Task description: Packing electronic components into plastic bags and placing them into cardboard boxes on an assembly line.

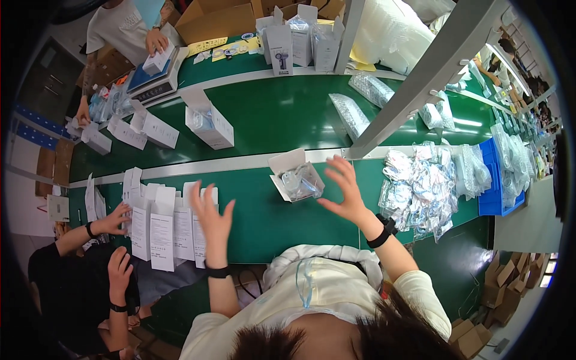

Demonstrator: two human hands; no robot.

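An open white carton (281,160) stands on the green table in front of me, its flap up. Inside it lie clear plastic-wrapped parts (302,182). My right hand (346,191) is just right of the carton, fingers spread, holding nothing; whether a fingertip touches the carton I cannot tell. My left hand (211,217) is raised with its fingers apart, holding nothing, beside a group of upright white cartons (162,231) on the left.
A heap of small silvery bags (415,186) lies to the right, beside a blue bin (492,180) with bubble-wrapped packs. A grey post (414,90) slants across the conveyor (270,120), which carries an open carton (210,123). A co-worker's hands (114,221) are at the left cartons; another person (123,27) works across.
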